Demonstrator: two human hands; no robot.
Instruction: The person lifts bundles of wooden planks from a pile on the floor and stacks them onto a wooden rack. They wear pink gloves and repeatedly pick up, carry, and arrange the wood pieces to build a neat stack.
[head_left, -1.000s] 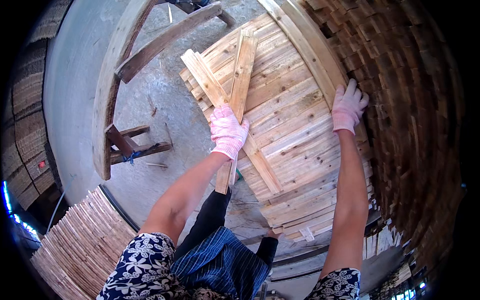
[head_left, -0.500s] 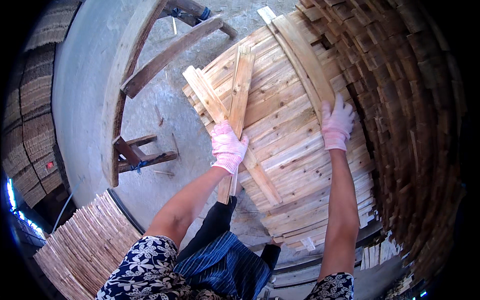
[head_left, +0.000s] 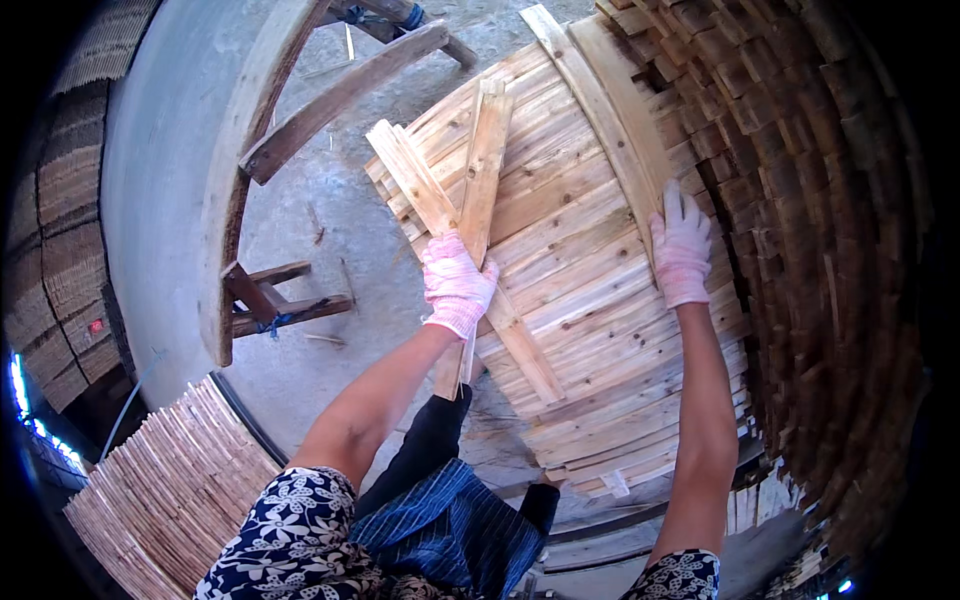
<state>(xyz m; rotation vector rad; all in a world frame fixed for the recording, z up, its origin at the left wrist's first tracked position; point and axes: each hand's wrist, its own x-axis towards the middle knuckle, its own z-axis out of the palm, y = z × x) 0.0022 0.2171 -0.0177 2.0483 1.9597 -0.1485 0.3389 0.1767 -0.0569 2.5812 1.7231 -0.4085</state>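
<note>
Pink-and-white gloves cover both of my hands. My left hand (head_left: 458, 283) is closed around a bundle of crossed wooden slats (head_left: 487, 160); their upper ends spread apart above the fist, and lower ends stick out below it. On the right, my right hand (head_left: 684, 245) grips the near end of a pair of long slats (head_left: 590, 105) between thumb and fingers. These two lie side by side, slightly fanned, across a wide stack of pale wooden slats (head_left: 570, 250). Palm and fingers hide the gripped ends.
Tall stacks of darker slats (head_left: 800, 200) rise along the right side. A wooden trestle frame (head_left: 240, 200) stands at left on the concrete floor (head_left: 370, 320). More slats (head_left: 175, 490) are bundled at lower left, with further stacks (head_left: 60, 240) by the far left.
The two long slats under my right hand have fanned apart, the left one now showing more of its face. My right hand has shifted slightly right. My left hand keeps its bundle.
</note>
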